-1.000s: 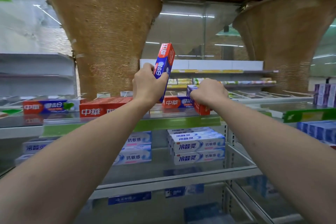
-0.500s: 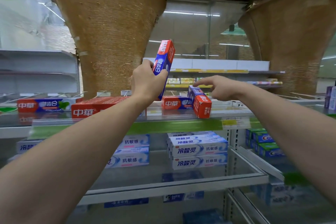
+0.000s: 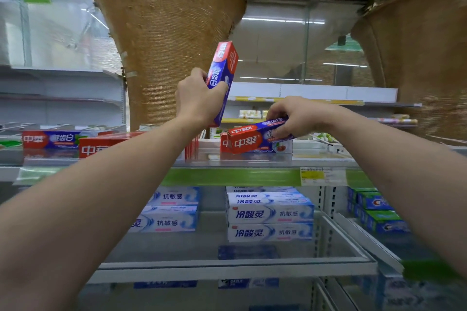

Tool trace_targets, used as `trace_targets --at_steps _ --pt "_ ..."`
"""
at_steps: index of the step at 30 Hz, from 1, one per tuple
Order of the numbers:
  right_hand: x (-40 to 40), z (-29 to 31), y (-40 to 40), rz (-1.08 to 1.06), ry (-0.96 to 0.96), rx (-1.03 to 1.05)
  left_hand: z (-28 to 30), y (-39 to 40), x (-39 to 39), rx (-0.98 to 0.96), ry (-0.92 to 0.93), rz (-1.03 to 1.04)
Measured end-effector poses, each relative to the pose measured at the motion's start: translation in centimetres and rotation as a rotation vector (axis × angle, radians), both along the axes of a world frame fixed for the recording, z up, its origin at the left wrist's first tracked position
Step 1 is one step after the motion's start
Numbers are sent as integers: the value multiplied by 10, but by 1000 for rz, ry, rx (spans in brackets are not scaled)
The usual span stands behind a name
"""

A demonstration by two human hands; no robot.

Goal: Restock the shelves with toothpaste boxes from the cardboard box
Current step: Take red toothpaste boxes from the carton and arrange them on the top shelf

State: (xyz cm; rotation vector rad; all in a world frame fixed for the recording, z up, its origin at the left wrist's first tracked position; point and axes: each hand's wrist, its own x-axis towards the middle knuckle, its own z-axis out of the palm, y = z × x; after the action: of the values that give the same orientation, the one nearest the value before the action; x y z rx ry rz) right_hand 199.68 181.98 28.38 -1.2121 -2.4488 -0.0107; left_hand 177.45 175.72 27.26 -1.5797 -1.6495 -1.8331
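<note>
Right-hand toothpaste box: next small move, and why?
Probably lower it flat and let go. The right hand grips the tilted box above the red-and-blue box on the top shelf, not yet seated. The left hand holds an upright box waiting its turn.

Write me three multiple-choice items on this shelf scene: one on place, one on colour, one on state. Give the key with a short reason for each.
1. Where is the box that the right hand grips?
A. on the top shelf
B. on the floor
C. on the lower shelf

2. What colour is the strip along the top shelf's front edge?
A. yellow
B. green
C. black

3. How does the left hand hold its toothpaste box?
A. lying flat
B. crushed
C. standing nearly upright

Key: 1 A, the tilted box sits among the red and blue boxes up there; 2 B, the green strip runs below the shelf; 3 C, its red end points upward.
</note>
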Motion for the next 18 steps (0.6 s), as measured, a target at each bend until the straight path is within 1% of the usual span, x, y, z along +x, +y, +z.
trace_targets --at_steps 3,7,13,18 --pt "-3 -11 9 -12 -50 -9 -4 5 1 -15 7 19" --pt "-13 -32 25 -4 -21 -17 -10 8 -3 -24 12 48" --pt "-24 -39 35 -2 14 106 -12 9 -6 -21 -9 49" --pt "-26 -47 40 -50 30 207 -12 8 -2 -23 -21 14"
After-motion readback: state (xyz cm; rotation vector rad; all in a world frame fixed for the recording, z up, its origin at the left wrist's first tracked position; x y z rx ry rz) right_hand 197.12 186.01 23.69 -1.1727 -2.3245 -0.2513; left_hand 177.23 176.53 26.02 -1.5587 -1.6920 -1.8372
